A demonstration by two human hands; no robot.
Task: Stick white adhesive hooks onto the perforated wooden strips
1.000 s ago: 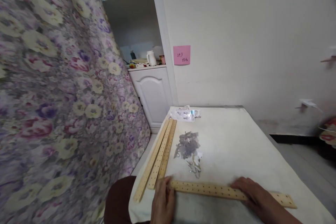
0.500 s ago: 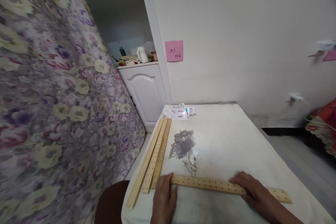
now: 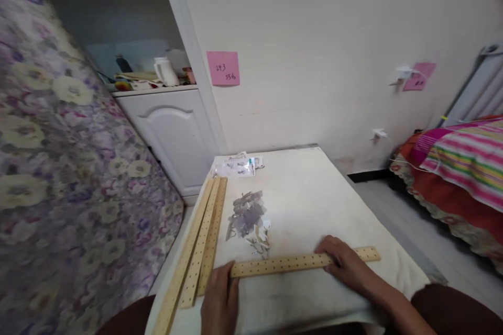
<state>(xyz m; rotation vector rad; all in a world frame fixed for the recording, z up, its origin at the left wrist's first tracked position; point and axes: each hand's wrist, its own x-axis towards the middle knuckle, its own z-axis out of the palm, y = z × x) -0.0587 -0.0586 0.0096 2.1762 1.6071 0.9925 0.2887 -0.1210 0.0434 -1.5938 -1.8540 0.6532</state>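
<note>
As hands [image 3: 220, 290] [image 3: 345, 267] hold one strip [image 3: 283, 264], three others [image 3: 202, 241] — apparently

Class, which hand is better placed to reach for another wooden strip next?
Probably the left: the left hand, at one end of the crosswise strip, is beside the other strips; the right hand is farther from them.

Looks like smooth, dull wood on the long, holed yellow strip [image 3: 283, 264] and the three long yellow strips [image 3: 201, 242]. Shows dull cream cloth over the desk [image 3: 306, 193], shiny plastic on the flat clear packet [image 3: 234, 168], thin metal in the small silver hooks [image 3: 259, 239], paper in the square pink note [image 3: 223, 69].
</note>
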